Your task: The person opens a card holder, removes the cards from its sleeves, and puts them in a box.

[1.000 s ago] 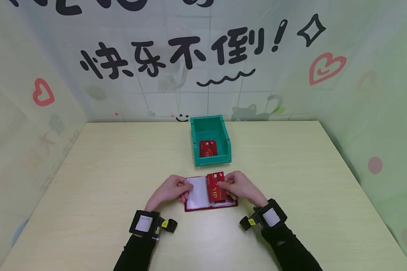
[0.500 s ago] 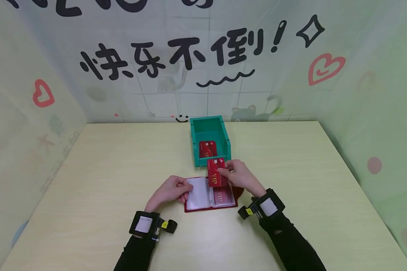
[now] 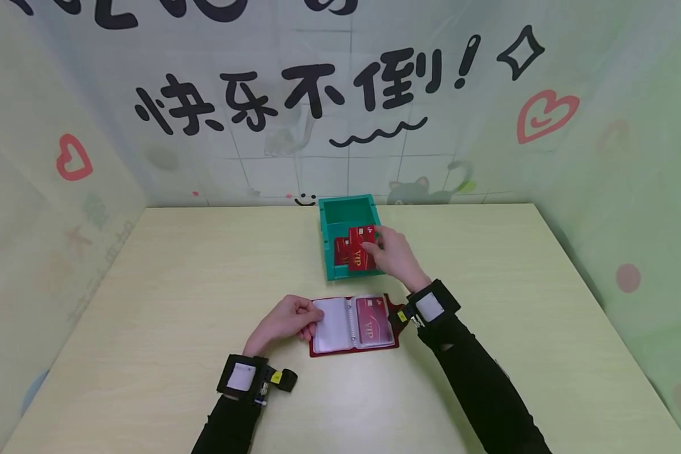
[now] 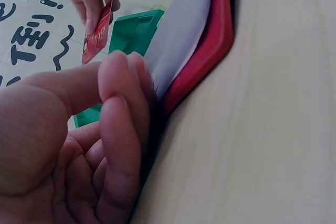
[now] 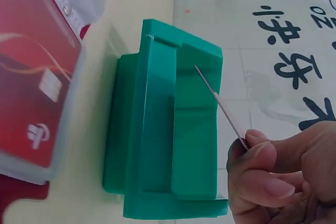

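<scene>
My left hand (image 3: 288,320) pinches the left edge of an open red card holder (image 3: 331,325), whose clear sleeves lie spread on the table. In its right-hand sleeve shows a red VIP card (image 3: 372,320). With thumb and fingers, my right hand (image 3: 398,255) grips another red VIP card (image 3: 361,249) above the green bin (image 3: 330,272); the right wrist view shows this card edge-on. Behind it, partly covered, a red card (image 3: 340,252) lies in the bin. The left wrist view shows the white page (image 4: 181,30) and red cover (image 4: 223,24) beside my fingertips.
The green bin stands behind the card holder near the back of the pale wooden table (image 3: 204,265). A printed curtain (image 3: 250,170) hangs behind the table's back edge and along both sides. The holder's clasp flap (image 3: 396,309) sticks out at its right.
My right hand has moved away from me with the VIP card, from over the card holder to over the bin. This uncovered the card in the sleeve. My left hand stays put.
</scene>
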{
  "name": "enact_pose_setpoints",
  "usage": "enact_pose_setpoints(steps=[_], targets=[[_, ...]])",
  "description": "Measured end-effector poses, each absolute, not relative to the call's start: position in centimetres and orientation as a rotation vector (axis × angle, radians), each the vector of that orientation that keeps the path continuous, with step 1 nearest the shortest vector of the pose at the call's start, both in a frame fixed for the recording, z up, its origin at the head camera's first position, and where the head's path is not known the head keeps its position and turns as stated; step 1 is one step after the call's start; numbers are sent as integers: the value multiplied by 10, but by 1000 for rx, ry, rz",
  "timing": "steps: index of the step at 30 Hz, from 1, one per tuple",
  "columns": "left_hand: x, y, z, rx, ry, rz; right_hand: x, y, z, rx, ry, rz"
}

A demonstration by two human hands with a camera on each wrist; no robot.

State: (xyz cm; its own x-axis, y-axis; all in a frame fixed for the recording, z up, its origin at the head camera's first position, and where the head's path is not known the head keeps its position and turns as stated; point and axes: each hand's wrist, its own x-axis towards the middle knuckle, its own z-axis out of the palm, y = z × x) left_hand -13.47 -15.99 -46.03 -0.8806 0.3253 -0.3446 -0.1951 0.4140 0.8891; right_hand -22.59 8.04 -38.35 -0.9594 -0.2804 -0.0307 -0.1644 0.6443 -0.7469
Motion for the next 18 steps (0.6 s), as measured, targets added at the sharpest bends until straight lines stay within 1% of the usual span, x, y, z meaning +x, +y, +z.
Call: enact_pose_setpoints(steps=[5,12,18], targets=[[-135,-160,-460,114,2211,1472,-239,65,-379,-319,2748,-1131],[-134,-160,-459,121,2221,1460,-255,45,-378,-383,2835,-914],[-135,-160,-458,123,2224,1465,-265,33,-386,-367,2800,-743]])
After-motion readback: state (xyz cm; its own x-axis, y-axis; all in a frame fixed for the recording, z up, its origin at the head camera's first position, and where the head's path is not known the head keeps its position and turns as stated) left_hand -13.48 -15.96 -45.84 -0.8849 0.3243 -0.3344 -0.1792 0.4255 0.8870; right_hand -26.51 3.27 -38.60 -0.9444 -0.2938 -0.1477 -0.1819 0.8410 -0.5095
